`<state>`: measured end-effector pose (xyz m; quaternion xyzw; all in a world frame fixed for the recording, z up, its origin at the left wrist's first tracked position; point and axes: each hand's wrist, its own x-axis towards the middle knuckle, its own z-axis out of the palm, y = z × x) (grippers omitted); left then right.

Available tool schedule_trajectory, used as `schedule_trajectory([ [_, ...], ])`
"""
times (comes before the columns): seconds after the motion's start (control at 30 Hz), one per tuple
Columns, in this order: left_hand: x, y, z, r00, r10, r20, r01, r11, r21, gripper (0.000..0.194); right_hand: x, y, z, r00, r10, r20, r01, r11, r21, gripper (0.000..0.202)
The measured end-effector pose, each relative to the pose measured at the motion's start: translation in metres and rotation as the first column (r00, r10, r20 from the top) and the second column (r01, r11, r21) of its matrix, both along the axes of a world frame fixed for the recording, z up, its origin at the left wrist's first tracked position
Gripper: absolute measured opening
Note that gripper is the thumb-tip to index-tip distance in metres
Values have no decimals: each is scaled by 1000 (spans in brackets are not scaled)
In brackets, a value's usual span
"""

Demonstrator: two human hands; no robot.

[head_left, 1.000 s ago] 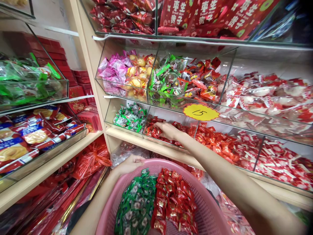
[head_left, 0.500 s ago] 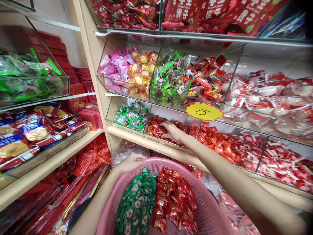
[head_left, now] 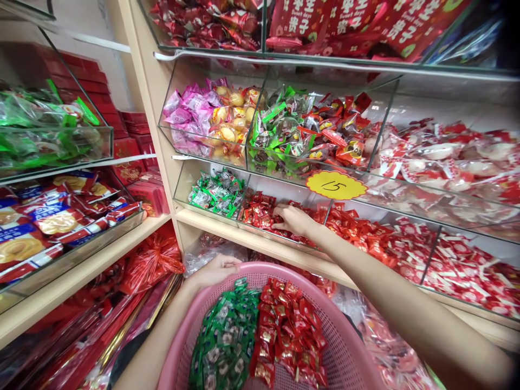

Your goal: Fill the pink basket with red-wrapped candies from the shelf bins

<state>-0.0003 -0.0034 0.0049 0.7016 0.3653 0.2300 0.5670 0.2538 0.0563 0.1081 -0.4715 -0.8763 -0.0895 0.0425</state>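
My left hand [head_left: 221, 268] is closed over the far left rim of a pink plastic basket [head_left: 184, 330]. Green-wrapped candies [head_left: 227, 330] lie on the basket's left side, beside a pile of red-wrapped candies [head_left: 292, 330]. Further forward, my right hand [head_left: 294, 219] reaches into a clear bin of small red candies [head_left: 260, 210] on the lower shelf. Its fingers are bent and apart, touching the candies, with a gap between thumb and fingers. No candy shows plainly in its grasp.
Left of that bin sit green-and-silver candies [head_left: 217, 192]; orange-red candies [head_left: 357, 230] lie to the right. A yellow price tag [head_left: 336, 186] hangs just above my right forearm. The wooden shelf edge [head_left: 244, 233] runs behind the basket. Bagged biscuits [head_left: 57, 214] fill the left shelf.
My right hand has shifted a little to the right within the red candy bin. The left hand and the basket stay nearly where they were. The view has turned slightly.
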Motion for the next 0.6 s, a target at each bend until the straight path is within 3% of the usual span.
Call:
schedule_trajectory([
  [0.17, 1, -2, 3, 1000, -3, 3, 3, 1000, -28, 39, -13, -3, 4, 997, -71, -10, 72, 997, 29, 27],
  [0.37, 1, -3, 6, 1000, 11, -3, -11, 1000, -2, 38, -24, 4, 2, 998, 34, -52, -38, 997, -71, 34],
  [0.6, 1, -2, 4, 1000, 6, -3, -6, 1000, 2, 39, -19, 4, 3, 998, 53, -18, -55, 989, -135, 34],
])
